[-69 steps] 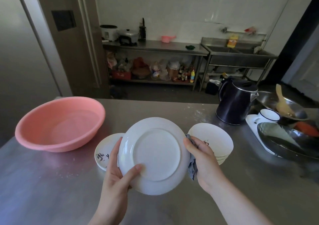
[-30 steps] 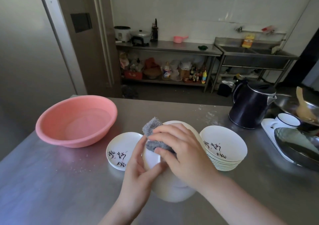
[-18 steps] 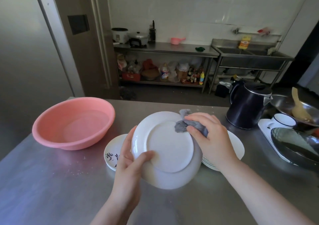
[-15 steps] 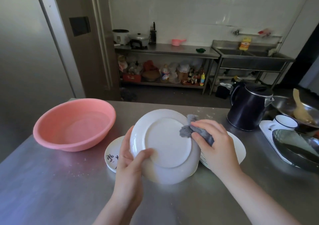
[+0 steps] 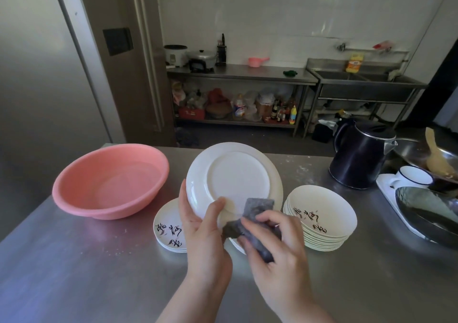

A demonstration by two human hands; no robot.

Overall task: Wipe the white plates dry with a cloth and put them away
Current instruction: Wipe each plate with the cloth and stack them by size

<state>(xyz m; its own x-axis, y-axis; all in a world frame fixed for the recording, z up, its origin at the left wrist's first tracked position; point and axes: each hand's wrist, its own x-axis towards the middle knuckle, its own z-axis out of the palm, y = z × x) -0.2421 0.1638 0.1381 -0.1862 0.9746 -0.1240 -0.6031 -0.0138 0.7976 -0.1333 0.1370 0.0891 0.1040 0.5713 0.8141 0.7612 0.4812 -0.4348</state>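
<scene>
Right hand (image 5: 273, 253), low and right of centre in the frame, has its fingers curled round a grey cloth (image 5: 252, 226) and presses it against the lower edge of a white plate (image 5: 235, 181) — the plate is tilted up on edge with its underside toward the camera, held above the steel counter (image 5: 74, 273). Left hand (image 5: 205, 236) grips that plate at its lower left rim, thumb laid across the underside and fingers behind, out of sight.

As for progress, my reading is that the job is midway. One plate is under the cloth now, its back being dried. Two stacks sit on the counter: a short stack of small plates (image 5: 167, 231) with dark brush lettering, just left of the hands and partly hidden by the left one, and a taller stack of lettered dishes (image 5: 322, 216) to the right of centre. Which stack is dried and which waits I cannot tell from here, since no wetness shows. Nothing seems to have been put away yet; all the crockery in view is on the counter.

A pink basin (image 5: 110, 181) stands at centre left, well apart from the hands, and a black kettle (image 5: 359, 156) at the right — neither in the way of the wiping.
</scene>
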